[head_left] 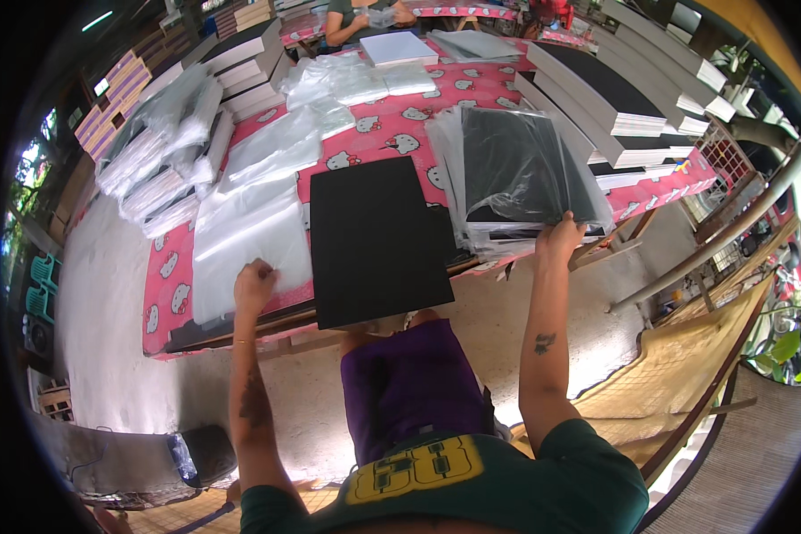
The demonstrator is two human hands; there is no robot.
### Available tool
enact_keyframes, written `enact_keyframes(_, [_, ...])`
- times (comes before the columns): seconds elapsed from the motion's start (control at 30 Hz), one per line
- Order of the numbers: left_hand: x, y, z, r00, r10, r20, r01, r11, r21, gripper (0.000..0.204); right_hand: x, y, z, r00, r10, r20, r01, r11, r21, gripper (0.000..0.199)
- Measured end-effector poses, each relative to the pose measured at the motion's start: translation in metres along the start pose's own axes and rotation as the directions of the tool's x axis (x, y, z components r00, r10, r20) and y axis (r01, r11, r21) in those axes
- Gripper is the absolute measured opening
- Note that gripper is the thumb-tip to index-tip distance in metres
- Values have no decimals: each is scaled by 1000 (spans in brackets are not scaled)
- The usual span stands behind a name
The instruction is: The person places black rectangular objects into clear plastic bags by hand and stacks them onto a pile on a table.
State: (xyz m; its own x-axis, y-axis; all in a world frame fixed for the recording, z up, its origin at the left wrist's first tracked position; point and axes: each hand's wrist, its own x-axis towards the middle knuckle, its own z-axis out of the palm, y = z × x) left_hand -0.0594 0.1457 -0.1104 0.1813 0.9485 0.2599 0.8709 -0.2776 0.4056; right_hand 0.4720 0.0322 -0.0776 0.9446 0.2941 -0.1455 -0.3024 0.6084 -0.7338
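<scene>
Head: bagged board [512,169], long axis away

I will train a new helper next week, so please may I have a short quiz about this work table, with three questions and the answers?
1. Multiple choice: What colour is the flat sheet that overhangs the middle of the near edge of the table?
A) White
B) Black
C) Yellow

2. True or false: The person's right hand is at the far edge of the plastic-covered pile.

3. Short answer: Which hand is nearer to the clear plastic sleeves lying flat on the left part of the table?

Key:
1. B
2. False; it is at the near edge.
3. The left hand.
</scene>
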Motion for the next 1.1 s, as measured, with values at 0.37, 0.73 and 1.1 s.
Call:
enact_keyframes(0.37, [24, 0, -49, 985, -127, -113, 23, 757, -653, 18, -79, -2, 2, 616, -294, 731, 656, 705, -270, 44])
enact_keyframes(0.73, [-41, 157, -17, 998, -58, -1, 39, 690, -723, 24, -254, 72, 41, 336, 553, 762, -510, 787, -346, 14])
enact_keyframes(1.1, [-58, 187, -8, 902, 286, -322, -401, 833, -381, 15, -225, 42, 22, 46, 605, 795, -757, 540, -367, 54])
